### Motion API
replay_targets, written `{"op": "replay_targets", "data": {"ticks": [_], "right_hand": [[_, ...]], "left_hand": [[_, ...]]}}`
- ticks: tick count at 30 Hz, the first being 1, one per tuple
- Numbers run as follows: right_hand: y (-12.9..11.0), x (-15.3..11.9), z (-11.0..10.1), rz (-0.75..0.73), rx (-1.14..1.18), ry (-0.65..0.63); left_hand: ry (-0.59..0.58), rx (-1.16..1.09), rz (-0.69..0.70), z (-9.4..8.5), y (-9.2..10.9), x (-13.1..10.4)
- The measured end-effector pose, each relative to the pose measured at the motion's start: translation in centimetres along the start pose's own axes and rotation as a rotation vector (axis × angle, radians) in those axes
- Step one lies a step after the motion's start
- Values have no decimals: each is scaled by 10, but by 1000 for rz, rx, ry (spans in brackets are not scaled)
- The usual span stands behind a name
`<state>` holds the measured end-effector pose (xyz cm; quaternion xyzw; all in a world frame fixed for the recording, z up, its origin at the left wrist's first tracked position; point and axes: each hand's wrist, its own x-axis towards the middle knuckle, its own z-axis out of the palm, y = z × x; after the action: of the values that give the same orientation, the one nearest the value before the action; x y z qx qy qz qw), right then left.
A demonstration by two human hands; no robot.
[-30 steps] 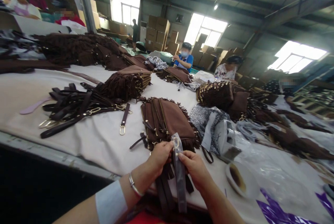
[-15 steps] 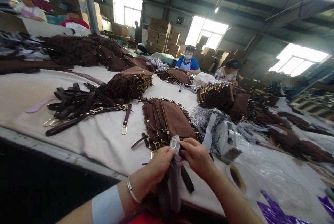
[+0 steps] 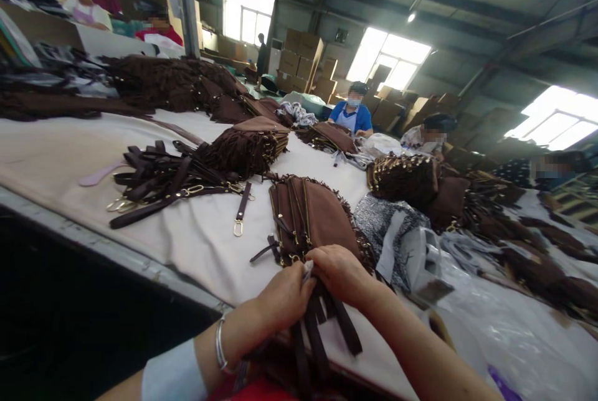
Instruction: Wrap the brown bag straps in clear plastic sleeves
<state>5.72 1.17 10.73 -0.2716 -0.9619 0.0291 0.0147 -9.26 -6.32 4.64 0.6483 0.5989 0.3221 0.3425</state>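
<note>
Both hands meet at the front of the table, fingers pinched around a small bit of pale plastic wrap point(image 3: 308, 269). My left hand point(image 3: 286, 295) holds it from the left, and my right hand point(image 3: 339, 273) from the right, fingers bent over it. Dark brown straps point(image 3: 317, 339) hang below the hands. Just beyond lies a stack of brown fringed bags point(image 3: 322, 214) with gold zippers. A short strap with a gold clasp point(image 3: 242, 209) lies to the left, near a heap of dark straps point(image 3: 163, 180).
Silvery wrapping point(image 3: 392, 233), a tape roll point(image 3: 439, 329) and clear plastic point(image 3: 504, 314) lie on the right. More bag piles point(image 3: 402, 186) stand farther back. A person in blue point(image 3: 350, 114) sits across the table point(image 3: 196, 258). A lilac strip point(image 3: 100, 175) lies at left.
The plastic sleeve with a clasp inside, seen upright between the hands, is now mostly hidden, with only a crumpled bit showing. The right hand has closed in beside the left. The view has shifted left.
</note>
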Motion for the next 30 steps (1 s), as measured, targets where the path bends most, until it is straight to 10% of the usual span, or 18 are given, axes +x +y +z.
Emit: {"op": "replay_targets", "data": {"ticks": [9,21,30], "right_hand": [[-7,25,9,-98,-38,-52],[-17,9,21,-149,-81,99],[-18,5,28,-160,-52,150]], "left_hand": [[16,-341,-49,-7,-9,-4],[-720,-1652,-773,-32,-36,16],[-620,-1612,-876,-27,-28,12]]}}
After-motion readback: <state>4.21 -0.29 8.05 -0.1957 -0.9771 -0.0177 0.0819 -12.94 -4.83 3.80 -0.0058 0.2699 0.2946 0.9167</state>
